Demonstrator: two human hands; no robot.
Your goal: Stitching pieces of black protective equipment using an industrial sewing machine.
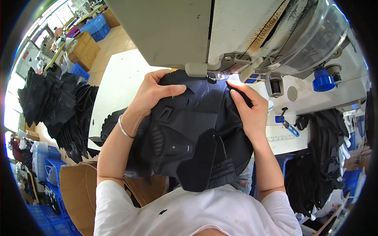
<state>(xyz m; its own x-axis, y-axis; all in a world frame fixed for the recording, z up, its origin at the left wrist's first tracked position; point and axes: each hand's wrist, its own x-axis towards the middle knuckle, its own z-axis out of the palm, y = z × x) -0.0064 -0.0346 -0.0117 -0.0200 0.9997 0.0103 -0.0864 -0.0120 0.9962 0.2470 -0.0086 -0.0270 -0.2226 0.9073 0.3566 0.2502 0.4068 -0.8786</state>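
A black fabric piece (197, 129) with a moulded, ribbed panel lies spread in front of me, its far edge beneath the head of a sewing machine (177, 31). My left hand (155, 92) grips its far left part, thumb on top and the other fingers mostly hidden behind or under the cloth. On the other side my right hand (250, 106) pinches the fabric between thumb and fingers, close to the needle area. The near end of the piece hangs over the table edge toward my lap. The machine head covers the needle itself.
Blue-handled snips (292, 131) and a clear ruler (280, 137) lie right on the white table (114, 90). Stacked black pieces (51, 106) stand left; black cloth (319, 157) hangs right. A cardboard box (78, 192) is by my left elbow. Blue crates (96, 27) stand farther off.
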